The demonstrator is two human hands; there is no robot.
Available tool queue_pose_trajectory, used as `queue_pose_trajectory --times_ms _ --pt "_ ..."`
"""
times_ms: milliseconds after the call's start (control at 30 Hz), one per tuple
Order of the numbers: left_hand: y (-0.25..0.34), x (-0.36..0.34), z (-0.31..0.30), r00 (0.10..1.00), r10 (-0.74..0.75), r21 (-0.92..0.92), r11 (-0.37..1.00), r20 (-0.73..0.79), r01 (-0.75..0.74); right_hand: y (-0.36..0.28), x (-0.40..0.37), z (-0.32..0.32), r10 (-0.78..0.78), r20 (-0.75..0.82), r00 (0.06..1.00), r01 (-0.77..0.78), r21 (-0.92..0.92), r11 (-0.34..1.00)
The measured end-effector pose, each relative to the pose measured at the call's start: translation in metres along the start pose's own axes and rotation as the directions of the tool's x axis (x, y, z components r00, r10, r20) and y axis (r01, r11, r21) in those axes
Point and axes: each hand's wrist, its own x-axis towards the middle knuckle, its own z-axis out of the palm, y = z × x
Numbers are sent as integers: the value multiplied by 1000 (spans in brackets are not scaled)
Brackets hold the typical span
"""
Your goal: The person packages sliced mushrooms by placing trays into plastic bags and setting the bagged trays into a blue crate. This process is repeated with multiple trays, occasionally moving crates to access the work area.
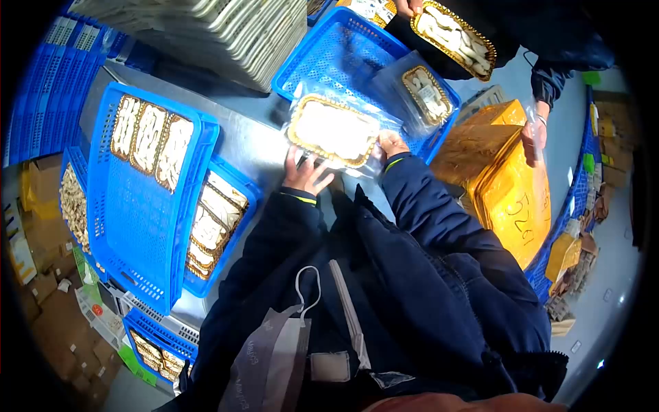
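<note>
1. Left hand (307,173): fingers were spread wide and lay flat at the near-left edge of the bagged tray (333,130). It pressed rather than gripped.
2. Right hand (392,144): fingers were curled and pinched the near-right corner of the clear bag. How tight the pinch was could not be told.
3. The bagged tray, gold-rimmed with pale contents, sat on the near rim of the far blue basket (329,55), half over the steel table (250,141). A second bagged tray (427,94) lay inside the basket to its right.
4. Judged step: the bagged tray was being steadied and squared at the basket's edge, not yet fully inside.
5. Judged need: any further move would call for both hands to lift evenly, since the loose film could slip and the tray tilt.
6. Far right, a co-worker's hand (410,7) held an unbagged tray (453,38). To the left, a tilted blue crate (137,226) carried more trays.
</note>
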Motion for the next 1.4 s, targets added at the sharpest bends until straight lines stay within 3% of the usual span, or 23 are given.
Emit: queue_pose_trajectory --times_ms 67,100,200,267,300,367,400,433,467,500,533,633,700,800,833,900,933,1000,1033,1133,1233,1300,1400 --pt "5 -16 8 998 -10 214 976 -66 24 16 18 -15 10 -32 999 -11 -38 999" --pt "6 -16 -27 993 -67 120 991 100 55 24 30 -20 17 -39 999 -19 -61 998" --pt "16 -46 -38 980 -146 96 983 -137 159 43 78 -31 82 2 997 -80 -171 982" --pt "15 -69 -66 993 -112 93 989 -36 114 58 119 -37 145 43 989 -126 -295 947" --pt "17 -79 -77 995 -97 93 991 21 95 66 151 -42 185 68 980 -140 -419 897" --pt "22 -111 -67 948 -76 215 965 -310 148 98 246 -65 366 129 922 -121 -799 589" --pt "21 -121 -71 935 -60 259 953 -349 158 69 168 -9 -1 48 999 0 5 1000" --pt "20 -127 -75 922 -58 293 939 -384 181 96 230 -35 -39 230 972 176 -615 769" --pt "19 -131 -86 930 -84 212 962 -359 169 33 163 5 4 230 973 36 -171 985" --pt "16 -127 -83 930 -77 247 953 -360 174 67 178 4 -135 -56 989 119 -229 966" --pt "15 -125 -75 930 -59 284 944 -361 170 60 170 8 -116 -87 989 98 -188 977" --pt "19 -98 -64 972 30 370 927 -231 60 16 162 3 -94 95 991 92 23 995" --pt "26 -66 -42 986 159 571 815 -59 -98 -20 138 1 -58 28 998 58 9 998" --pt "52 -10 9 923 369 781 543 107 -308 -61 125 -26 -39 267 963 58 -64 996" --pt "58 9 16 898 422 839 438 125 -323 -87 112 -23 44 208 977 41 -390 920" --pt "73 37 50 879 413 893 264 236 -364 -108 94 -26 67 385 921 49 -283 958" --pt "79 52 62 887 359 920 152 290 -362 -113 97 -30 118 374 920 101 -517 850" --pt "81 77 71 899 248 933 -92 360 -348 -120 93 -31 197 557 807 112 -472 874" --pt "77 91 67 903 176 920 -96 392 -380 -128 88 -23 195 597 778 173 -502 847" --pt "67 112 61 954 -296 819 559 49 132 -143 81 1 162 837 523 366 -392 844" --pt "57 122 58 865 -479 743 632 152 219 -149 78 29 143 929 341 596 -331 732" --pt "49 124 58 877 -471 805 556 100 207 -154 70 44 297 892 341 617 -450 645" --pt "35 128 51 906 -400 838 536 142 105 -148 69 55 241 929 281 650 -369 665"
